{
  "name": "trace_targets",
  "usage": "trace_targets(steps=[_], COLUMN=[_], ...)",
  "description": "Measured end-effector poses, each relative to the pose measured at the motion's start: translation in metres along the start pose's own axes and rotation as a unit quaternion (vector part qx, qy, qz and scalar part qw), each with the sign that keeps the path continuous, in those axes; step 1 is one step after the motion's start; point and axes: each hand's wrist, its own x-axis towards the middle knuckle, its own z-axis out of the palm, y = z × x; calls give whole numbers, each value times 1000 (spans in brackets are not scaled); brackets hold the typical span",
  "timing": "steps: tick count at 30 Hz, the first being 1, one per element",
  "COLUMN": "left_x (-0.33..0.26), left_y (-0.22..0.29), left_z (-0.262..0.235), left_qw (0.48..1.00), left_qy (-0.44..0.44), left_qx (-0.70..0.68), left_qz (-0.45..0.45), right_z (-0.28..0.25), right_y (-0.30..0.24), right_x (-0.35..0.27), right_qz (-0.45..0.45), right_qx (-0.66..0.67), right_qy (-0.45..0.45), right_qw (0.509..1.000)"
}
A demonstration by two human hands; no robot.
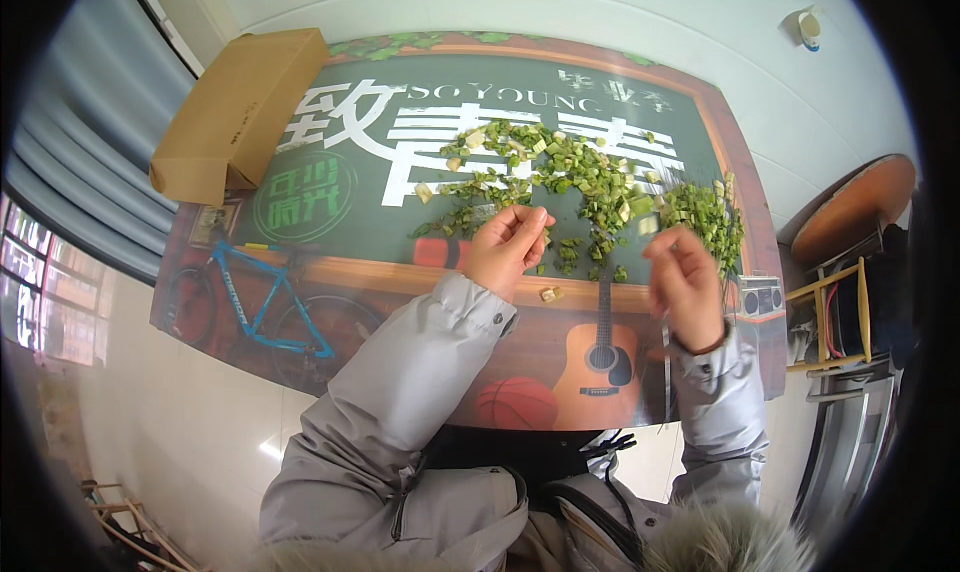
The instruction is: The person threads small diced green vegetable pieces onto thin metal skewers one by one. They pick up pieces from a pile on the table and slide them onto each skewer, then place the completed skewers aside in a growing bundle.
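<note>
Chopped green vegetable pieces [585, 172] lie loosely strewn over the table's middle, pale chunks among the green. My left hand [508, 252] is closed at the near edge of the scatter, thumb pressed to the fingers; whatever it pinches is too small or hidden to make out. Blurred by motion, my right hand [685, 282] has curled fingers, and a pale piece [648, 224] shows close to its fingertips. Beyond that hand lies a denser heap of chopped greens [705, 217], with faint glossy streaks beside it that may be clear plastic. A few pale bits [551, 294] lie between my hands.
The table [400, 317] has a printed cover with a chalkboard, bicycle and guitar picture. A brown cardboard box [235, 112] stands at its far left corner. To the right are a round brown board [855, 207] and a yellow-framed folding chair [835, 317]. A blue-grey curtain [95, 122] hangs at left.
</note>
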Motion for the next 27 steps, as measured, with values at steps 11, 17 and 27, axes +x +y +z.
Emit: trace_targets(steps=[11, 17, 27], left_x=[-9, -8, -8], left_y=[-6, -7, -8], left_z=[8, 8, 8], left_qw=[996, 995, 994], left_qy=[-70, -72, -85], left_qx=[48, 68, 62], left_qz=[10, 9, -24], right_z=[-153, -181, -131], right_y=[54, 96, 91], right_x=[33, 31, 36], right_qz=[39, 16, 48], right_qx=[-362, -530, -389], right_qy=[224, 237, 175], right_qw=[904, 814, 903])
